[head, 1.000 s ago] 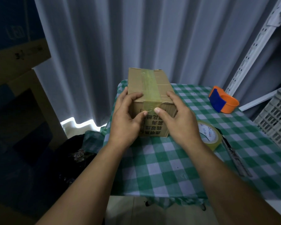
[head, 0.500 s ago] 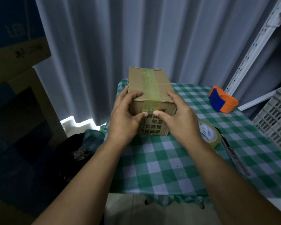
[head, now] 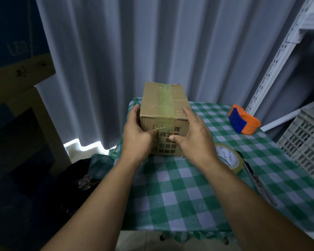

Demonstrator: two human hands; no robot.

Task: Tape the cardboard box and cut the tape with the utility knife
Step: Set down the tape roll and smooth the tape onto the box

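A small cardboard box [head: 178,98] stands at the far left of the checked table, with a strip of clear tape [head: 165,104] running along its top and down its near face. My left hand [head: 137,136] rests against the box's left side, thumb on the near face. My right hand [head: 194,140] lies on the box's right edge, thumb pressing the printed near face. A roll of clear tape [head: 228,158] lies flat just right of my right wrist. Beside it lies the utility knife [head: 257,183], pointing toward me.
The table wears a green and white checked cloth [head: 188,196]. An orange and blue tape dispenser [head: 243,122] sits at the far right. A white plastic crate [head: 306,147] and a metal shelf upright [head: 279,57] stand to the right; grey curtains hang behind, large cartons on the left.
My hands have slid apart and down: the fingers left the box's top near edge, and the thumbs moved lower on the near face. The box stays put.
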